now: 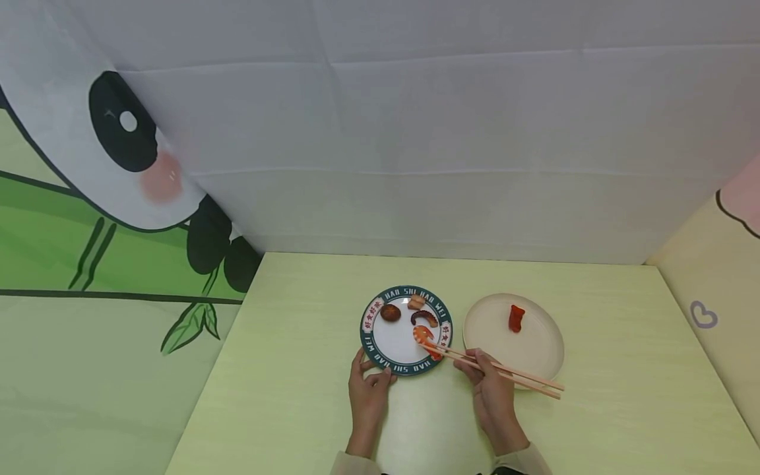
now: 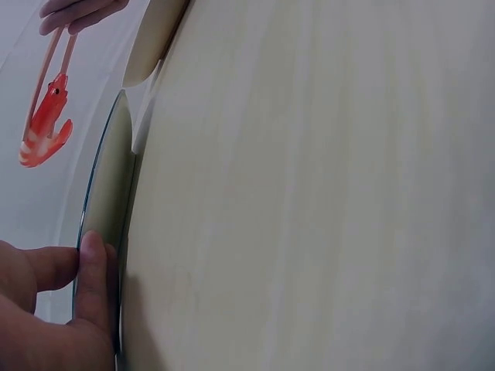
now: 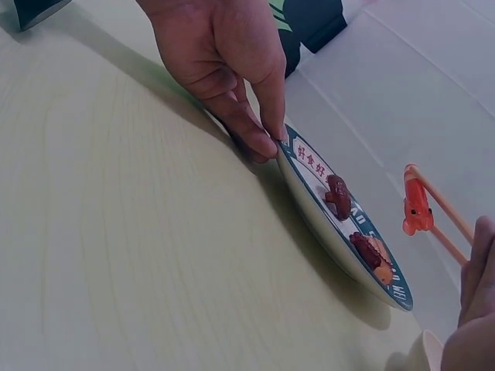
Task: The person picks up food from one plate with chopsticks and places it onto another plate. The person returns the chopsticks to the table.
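Observation:
In the head view my left hand (image 1: pixel 369 396) grips the near left rim of a white plate with a green lettered border (image 1: pixel 365 333). The left wrist view shows thumb and fingers pinching that rim. My right hand (image 1: pixel 494 394) holds wooden chopsticks (image 1: pixel 534 382), whose tips clasp an orange-red shrimp (image 3: pixel 418 205) above the plate. On this plate lie a brown mushroom (image 1: pixel 390 313), a dark curled tentacle-like piece (image 1: pixel 429 318) and a light brown chunk (image 1: pixel 416 302). In the right wrist view the plate looks tilted, its near underside showing.
A cream plate (image 1: pixel 543 346) stands to the right, partly beneath the right hand and chopsticks, with a red piece (image 1: pixel 516 318) on it. Both plates are on a pale yellow-green table (image 1: pixel 285 396). A white cloth wall (image 1: pixel 415 132) rises behind, and a printed panel (image 1: pixel 119 264) stands left.

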Motion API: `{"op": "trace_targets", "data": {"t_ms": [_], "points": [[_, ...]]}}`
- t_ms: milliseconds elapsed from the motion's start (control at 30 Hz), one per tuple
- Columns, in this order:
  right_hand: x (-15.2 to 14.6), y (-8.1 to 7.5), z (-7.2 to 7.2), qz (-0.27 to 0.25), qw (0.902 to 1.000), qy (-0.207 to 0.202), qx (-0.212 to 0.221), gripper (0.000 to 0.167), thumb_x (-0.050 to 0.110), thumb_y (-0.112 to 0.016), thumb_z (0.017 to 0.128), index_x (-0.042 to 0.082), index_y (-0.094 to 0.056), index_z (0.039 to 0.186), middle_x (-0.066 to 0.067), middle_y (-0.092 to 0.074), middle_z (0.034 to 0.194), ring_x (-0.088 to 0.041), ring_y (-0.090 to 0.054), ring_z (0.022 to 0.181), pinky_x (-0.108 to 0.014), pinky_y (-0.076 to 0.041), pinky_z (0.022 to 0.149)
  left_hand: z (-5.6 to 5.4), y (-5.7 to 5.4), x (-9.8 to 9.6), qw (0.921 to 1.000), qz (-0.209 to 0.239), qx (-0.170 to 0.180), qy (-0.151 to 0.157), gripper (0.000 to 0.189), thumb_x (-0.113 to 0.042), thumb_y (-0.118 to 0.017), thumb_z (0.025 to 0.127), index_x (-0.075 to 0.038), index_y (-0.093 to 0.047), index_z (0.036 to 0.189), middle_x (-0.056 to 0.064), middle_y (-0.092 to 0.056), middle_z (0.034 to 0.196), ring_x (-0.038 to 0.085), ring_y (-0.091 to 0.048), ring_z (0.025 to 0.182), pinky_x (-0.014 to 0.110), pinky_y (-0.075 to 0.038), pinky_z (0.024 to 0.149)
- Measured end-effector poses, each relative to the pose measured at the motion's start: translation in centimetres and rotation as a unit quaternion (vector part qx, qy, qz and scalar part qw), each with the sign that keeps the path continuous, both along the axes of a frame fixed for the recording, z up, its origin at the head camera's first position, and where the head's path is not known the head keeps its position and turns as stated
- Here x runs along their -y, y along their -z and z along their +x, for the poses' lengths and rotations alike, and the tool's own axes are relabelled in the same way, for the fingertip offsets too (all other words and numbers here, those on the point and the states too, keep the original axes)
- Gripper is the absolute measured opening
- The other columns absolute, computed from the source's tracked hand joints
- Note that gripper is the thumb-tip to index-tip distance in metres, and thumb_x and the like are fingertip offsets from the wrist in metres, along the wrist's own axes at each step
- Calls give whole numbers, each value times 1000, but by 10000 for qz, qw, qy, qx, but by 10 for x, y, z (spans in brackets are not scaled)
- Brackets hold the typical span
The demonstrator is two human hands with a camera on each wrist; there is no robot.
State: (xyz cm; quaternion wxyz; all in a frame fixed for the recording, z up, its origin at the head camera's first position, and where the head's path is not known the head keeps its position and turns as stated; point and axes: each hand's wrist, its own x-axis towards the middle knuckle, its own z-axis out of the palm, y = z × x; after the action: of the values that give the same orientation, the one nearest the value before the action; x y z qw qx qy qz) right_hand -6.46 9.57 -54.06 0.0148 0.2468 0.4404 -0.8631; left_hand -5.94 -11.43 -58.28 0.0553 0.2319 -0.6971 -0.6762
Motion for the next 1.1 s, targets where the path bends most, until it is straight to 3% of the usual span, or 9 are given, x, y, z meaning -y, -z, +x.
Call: {"op": "trace_targets", "data": {"t_ms": [333,700,1100], "points": [[-4,1,0,28,9999,81,88,31,12,-49,113,-2,-76,112,-7,-77,109,-16,-79,85,-27,-65,94,0,0,0,10000,-57,26,36,77,12,-69,91,1,-35,160,23,-55,121,19,-71,81,29,-70,72],[-12,0,-1,-291,9992,269,-16,34,8,-47,112,1,-78,103,-7,-77,100,-16,-79,80,-25,-67,90,1,-1,0,10000,-12,28,32,78,12,-69,91,0,-35,160,22,-55,122,18,-70,80,29,-70,71],[-16,-2,1,-391,9986,344,-7,31,9,-48,112,2,-78,105,-7,-77,101,-17,-79,83,-27,-67,91,-1,1,0,9999,-45,113,15,78,12,-69,92,-1,-35,161,21,-54,122,18,-70,82,27,-70,72]]}}
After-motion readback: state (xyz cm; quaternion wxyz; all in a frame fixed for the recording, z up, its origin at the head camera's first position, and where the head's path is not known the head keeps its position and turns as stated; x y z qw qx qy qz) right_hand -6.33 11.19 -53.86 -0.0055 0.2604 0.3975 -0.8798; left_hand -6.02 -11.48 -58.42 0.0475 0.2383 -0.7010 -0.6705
